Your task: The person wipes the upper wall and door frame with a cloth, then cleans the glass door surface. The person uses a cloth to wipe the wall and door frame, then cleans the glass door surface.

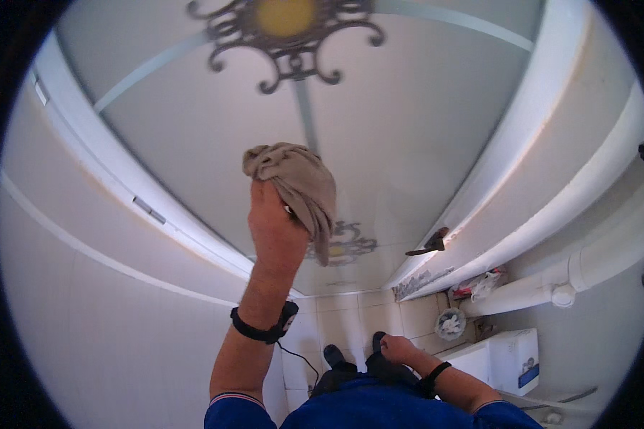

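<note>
My left hand (275, 222) is raised in front of a door with a frosted glass panel (401, 143). Its fingers are wrapped round a crumpled beige-brown cloth (304, 182), which lies up against the panel, or very near it. Part of the cloth hangs down past the wrist side of the hand. Low by my thigh, my right hand (398, 350) is closed, with nothing seen in its fingers. A dark scrollwork ornament with a yellow centre (286, 18) decorates the upper panel, and a similar one (340, 249) shows lower down, partly behind my arm.
A dark door handle (429, 243) juts out at the right. Hinges (149, 209) line the left frame. Beyond the right frame are white pipes (522, 289), a small lined bin (450, 324) and a white box (511, 361). Tiles (336, 322) cover the floor.
</note>
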The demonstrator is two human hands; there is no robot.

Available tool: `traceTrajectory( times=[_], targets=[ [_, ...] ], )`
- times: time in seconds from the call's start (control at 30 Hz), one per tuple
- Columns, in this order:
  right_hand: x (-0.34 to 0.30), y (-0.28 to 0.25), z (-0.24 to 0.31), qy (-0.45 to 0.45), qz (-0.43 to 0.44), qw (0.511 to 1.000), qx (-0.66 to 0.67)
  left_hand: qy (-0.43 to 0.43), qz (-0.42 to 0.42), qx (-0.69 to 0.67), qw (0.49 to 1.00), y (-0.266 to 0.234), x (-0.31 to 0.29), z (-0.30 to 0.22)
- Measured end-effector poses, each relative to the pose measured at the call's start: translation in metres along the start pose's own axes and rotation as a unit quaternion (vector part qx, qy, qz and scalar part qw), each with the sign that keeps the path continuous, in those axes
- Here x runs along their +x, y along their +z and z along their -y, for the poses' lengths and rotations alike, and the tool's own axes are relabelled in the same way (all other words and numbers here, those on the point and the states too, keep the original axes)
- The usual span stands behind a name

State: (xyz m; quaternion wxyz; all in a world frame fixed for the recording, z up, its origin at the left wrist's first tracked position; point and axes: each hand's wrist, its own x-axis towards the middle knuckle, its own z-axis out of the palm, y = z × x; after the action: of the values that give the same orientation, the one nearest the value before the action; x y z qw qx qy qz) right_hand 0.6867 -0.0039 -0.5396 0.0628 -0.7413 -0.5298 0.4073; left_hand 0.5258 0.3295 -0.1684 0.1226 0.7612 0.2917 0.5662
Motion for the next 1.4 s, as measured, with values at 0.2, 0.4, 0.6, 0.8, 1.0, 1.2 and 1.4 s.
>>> traceTrajectory(
  times=[0.2,0.4,0.6,0.8,1.0,1.2,1.4],
  targets=[
    [0.0,-0.032,-0.067,0.007,-0.026,0.999,0.045,0.004,0.108,0.018,0.994,0.12,-0.017,-0.07],
    [-0.014,-0.056,-0.138,0.065,0.009,0.988,0.136,0.02,0.142,-0.009,0.99,0.179,-0.023,-0.111],
    [-0.044,-0.148,-0.112,0.011,-0.019,0.875,0.483,0.011,0.171,0.0,0.985,0.204,-0.027,-0.133],
    [-0.077,-0.271,-0.014,-0.179,-0.086,0.788,0.583,0.028,0.223,0.005,0.974,0.203,-0.043,-0.152],
    [-0.09,-0.287,0.057,-0.299,-0.026,0.608,0.735,0.042,0.379,-0.017,0.924,0.145,-0.117,-0.149],
    [-0.075,-0.292,0.092,-0.159,-0.283,0.711,0.624,0.036,0.344,-0.111,0.932,0.081,-0.161,-0.105],
    [-0.077,-0.377,0.141,-0.272,-0.641,0.678,0.236,-0.189,0.373,-0.048,0.907,-0.015,-0.239,-0.006]
  ],
)
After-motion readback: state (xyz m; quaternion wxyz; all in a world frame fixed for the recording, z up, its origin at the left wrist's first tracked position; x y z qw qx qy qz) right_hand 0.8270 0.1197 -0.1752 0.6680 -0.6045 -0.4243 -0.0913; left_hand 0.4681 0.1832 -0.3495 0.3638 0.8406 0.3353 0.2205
